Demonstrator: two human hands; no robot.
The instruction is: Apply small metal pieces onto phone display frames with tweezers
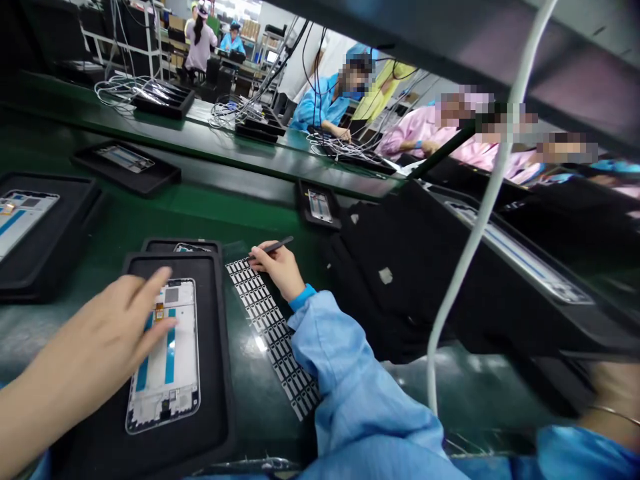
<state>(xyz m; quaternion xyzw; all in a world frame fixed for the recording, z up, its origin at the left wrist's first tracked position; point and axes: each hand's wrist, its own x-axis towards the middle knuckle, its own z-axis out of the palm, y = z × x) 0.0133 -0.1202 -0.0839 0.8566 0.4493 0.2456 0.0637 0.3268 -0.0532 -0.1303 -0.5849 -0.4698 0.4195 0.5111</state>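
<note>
My left hand [107,327] hovers over a phone frame [185,347], its thumb and forefinger apart and holding nothing. Blue strips and a small orange flex cable show on that whitish frame, which lies in a black foam tray [215,373]. To the right, my right hand [280,267] is closed around dark tweezers [280,245]. Their lower end is hidden by my fingers, at the top of a sheet of black-and-white stickers [270,327]. Whether a sticker is in the tips, I cannot tell.
More black trays with phone frames stand at the left [70,247] and farther back [145,177]. Dark foam sheets [395,267] are piled at the right. A white cable [480,233] hangs in front. A co-worker's arm [615,400] is at the right edge; other people sit opposite.
</note>
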